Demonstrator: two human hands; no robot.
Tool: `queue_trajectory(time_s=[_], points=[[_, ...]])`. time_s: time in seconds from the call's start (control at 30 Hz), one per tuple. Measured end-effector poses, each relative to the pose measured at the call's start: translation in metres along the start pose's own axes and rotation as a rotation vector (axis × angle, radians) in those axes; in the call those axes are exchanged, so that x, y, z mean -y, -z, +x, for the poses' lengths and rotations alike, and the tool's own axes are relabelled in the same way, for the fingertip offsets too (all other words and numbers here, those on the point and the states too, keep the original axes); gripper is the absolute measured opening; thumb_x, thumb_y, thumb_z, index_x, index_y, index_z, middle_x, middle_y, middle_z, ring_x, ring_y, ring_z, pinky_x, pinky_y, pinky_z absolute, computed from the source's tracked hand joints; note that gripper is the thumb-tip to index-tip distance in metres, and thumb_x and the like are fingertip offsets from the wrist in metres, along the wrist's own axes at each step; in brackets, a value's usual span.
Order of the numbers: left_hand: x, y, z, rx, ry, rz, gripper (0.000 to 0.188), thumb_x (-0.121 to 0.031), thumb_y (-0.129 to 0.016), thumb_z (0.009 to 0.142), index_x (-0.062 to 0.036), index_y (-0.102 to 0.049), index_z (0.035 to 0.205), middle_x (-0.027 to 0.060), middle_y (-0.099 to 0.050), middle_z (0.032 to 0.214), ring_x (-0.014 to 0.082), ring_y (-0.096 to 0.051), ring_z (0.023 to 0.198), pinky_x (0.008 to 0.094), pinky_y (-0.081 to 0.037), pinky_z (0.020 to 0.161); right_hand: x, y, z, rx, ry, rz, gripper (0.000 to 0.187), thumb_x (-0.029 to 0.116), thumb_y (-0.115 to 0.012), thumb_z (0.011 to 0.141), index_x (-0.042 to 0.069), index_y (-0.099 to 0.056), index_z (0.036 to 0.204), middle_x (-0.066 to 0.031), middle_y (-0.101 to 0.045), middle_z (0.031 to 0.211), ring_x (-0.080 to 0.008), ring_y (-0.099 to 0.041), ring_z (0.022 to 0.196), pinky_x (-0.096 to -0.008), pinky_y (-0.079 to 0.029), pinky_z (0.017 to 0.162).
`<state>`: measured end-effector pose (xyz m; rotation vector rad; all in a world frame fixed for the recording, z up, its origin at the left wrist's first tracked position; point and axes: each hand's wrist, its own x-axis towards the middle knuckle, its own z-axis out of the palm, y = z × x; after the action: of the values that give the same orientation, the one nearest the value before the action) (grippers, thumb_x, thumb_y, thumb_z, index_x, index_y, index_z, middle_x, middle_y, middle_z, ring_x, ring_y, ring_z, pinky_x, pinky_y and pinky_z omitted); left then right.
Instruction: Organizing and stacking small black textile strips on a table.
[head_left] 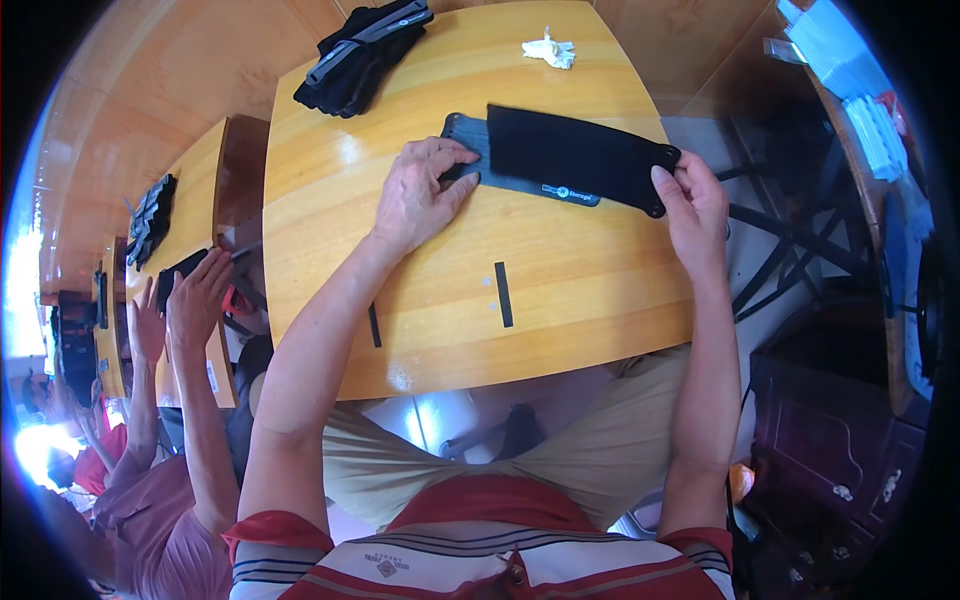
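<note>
Above the wooden table [430,300], a flat black fabric piece [575,150] stretches between my two hands. A dark grey panel with a printed label shows along its lower edge and left end, and small holes mark its corners. My left hand [420,190] is closed on the grey end, thumb and fingers pinching it. At the other end my right hand [692,200] grips the black corner side between thumb and fingers. Nearer to me, a short black strip [503,295] lies on the tabletop, with another black strip [375,325] beside my left forearm.
A pile of black fabric pieces [365,60] rests at the far left corner. Crumpled white tissue [549,49] lies at the far side. To the left, a co-worker's hands [195,300] are over another table. Dark metal legs [800,235] and a dark cabinet [825,430] stand at right.
</note>
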<state>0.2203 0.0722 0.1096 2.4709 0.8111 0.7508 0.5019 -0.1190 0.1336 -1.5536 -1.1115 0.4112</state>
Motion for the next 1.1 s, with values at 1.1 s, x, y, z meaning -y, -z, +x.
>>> queue_trajectory(time_s=[1.1], points=[[-0.17, 0.101, -0.123, 0.109, 0.527, -1.332, 0.03, -0.021, -0.076, 0.095, -0.002, -0.07, 0.117, 0.0047, -0.075, 0.102, 0.0117, -0.07, 0.089, 0.0291, -0.057, 0.08, 0.162, -0.066, -0.104, 0.423, -0.03, 0.554, 0.033, 0.011, -0.076, 0.094, -0.007, -0.064, 0.119, -0.0051, -0.07, 0.095, -0.0072, -0.065, 0.082, -0.0222, -0.053, 0.07]])
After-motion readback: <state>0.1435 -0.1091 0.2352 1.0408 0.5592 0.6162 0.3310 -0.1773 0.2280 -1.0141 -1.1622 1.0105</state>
